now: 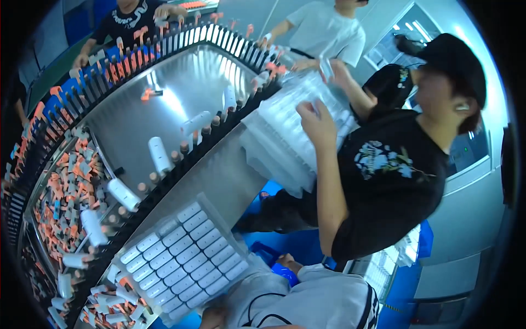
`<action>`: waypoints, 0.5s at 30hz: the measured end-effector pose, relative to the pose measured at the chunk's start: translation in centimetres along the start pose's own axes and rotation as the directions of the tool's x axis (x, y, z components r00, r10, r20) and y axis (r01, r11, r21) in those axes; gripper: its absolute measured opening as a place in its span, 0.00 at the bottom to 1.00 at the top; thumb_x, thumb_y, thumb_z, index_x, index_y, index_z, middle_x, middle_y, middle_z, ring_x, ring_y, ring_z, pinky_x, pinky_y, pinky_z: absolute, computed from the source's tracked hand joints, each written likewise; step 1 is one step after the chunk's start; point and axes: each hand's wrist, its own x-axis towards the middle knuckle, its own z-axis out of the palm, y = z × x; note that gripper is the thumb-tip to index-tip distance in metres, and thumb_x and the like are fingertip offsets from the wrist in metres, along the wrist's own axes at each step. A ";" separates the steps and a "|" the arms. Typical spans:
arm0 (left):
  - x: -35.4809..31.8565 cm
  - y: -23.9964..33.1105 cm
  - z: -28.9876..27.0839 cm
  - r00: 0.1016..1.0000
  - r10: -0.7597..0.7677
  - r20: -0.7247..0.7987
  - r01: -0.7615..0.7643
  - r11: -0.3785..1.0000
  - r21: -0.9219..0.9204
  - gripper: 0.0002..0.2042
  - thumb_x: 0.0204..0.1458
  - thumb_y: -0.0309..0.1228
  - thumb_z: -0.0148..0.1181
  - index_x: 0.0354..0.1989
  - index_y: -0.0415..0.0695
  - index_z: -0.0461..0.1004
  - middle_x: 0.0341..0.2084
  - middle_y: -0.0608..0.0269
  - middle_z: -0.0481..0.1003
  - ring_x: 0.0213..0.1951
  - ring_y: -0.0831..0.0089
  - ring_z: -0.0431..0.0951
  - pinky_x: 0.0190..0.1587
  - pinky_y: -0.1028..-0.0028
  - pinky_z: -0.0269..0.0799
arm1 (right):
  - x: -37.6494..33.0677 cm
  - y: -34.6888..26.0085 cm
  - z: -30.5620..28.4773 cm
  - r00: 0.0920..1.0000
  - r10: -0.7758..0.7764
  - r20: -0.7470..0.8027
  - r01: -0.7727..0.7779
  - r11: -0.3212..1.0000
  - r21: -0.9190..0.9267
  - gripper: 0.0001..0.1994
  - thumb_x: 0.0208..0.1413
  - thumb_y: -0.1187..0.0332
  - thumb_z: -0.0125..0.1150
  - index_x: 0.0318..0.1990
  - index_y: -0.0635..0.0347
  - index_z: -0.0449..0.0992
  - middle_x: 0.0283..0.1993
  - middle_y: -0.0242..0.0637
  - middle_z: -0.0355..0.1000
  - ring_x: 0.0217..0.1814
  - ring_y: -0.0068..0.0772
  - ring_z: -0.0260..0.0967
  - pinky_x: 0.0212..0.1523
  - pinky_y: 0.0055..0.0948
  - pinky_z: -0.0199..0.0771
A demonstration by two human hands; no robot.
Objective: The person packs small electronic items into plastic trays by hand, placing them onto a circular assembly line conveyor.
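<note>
The tray (204, 199), filled with white cases (184, 256), lies at the near side of the table (216, 174). The left hand (213, 317) shows dimly by its near edge; its opening and hold cannot be told. The right hand (286, 260) has its fingers loosely curled by a blue object (285, 273); whether it grips it is unclear. A knock from either arm could push the tray off and spill cases. The loose pile (109, 307) at left could slide against it. Far right, a co-worker's (392, 181) stack (309, 120) could slip if bumped.
</note>
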 end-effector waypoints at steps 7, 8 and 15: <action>-0.4 -1.5 9.3 0.977 -0.144 0.156 0.150 0.988 -0.027 0.37 0.56 0.52 0.67 0.71 0.53 0.64 0.71 0.58 0.67 0.72 0.63 0.62 0.72 0.59 0.54 | -1.1 -21.9 16.6 0.988 -0.007 0.153 -0.074 0.855 0.513 0.23 0.68 0.63 0.59 0.61 0.72 0.64 0.60 0.49 0.66 0.71 0.46 0.61 0.73 0.36 0.61; 0.2 -0.8 10.0 0.974 -0.157 0.162 0.165 0.986 -0.039 0.36 0.56 0.53 0.67 0.71 0.53 0.65 0.71 0.58 0.67 0.72 0.62 0.62 0.72 0.59 0.55 | -0.3 -23.3 19.0 0.985 -0.014 0.170 -0.085 0.823 0.562 0.23 0.69 0.64 0.58 0.61 0.73 0.63 0.61 0.50 0.65 0.72 0.47 0.60 0.74 0.36 0.60; -4.2 -5.6 13.4 0.950 -0.226 0.214 0.223 0.974 0.040 0.34 0.56 0.53 0.65 0.69 0.51 0.67 0.68 0.56 0.70 0.69 0.61 0.66 0.69 0.59 0.58 | 1.1 -20.5 14.9 0.991 -0.031 0.129 -0.060 0.760 0.647 0.23 0.69 0.63 0.58 0.62 0.74 0.63 0.62 0.50 0.64 0.72 0.47 0.60 0.74 0.36 0.60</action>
